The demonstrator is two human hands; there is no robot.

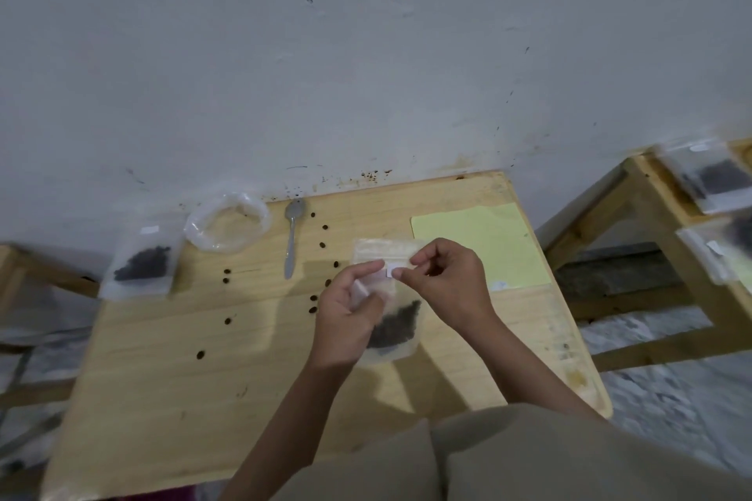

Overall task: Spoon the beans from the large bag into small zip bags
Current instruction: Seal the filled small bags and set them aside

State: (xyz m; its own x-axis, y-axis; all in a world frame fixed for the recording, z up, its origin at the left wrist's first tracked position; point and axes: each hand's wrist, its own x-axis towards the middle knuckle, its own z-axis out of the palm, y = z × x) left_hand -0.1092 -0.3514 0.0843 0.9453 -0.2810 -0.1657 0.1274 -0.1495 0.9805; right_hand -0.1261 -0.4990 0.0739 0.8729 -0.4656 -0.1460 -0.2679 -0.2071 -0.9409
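wooden bench (162,399), two hands pinching one zip bag (396,321)
left hand (350,313) and right hand (443,281) grip it; one spoon (292,236), about ten loose beans (228,321).

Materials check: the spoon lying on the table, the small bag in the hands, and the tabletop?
Grey spoon: looks like metal, dull sheen along the handle. Small clear zip bag: thin frosted plastic; dark beans show through. Pale yellow tabletop: seemingly unfinished wood, with visible grain lines and matte surface.

Bare tabletop (171,399) near-left; spoon (291,240), loose beans (228,321) & large bag (227,225) farther back.
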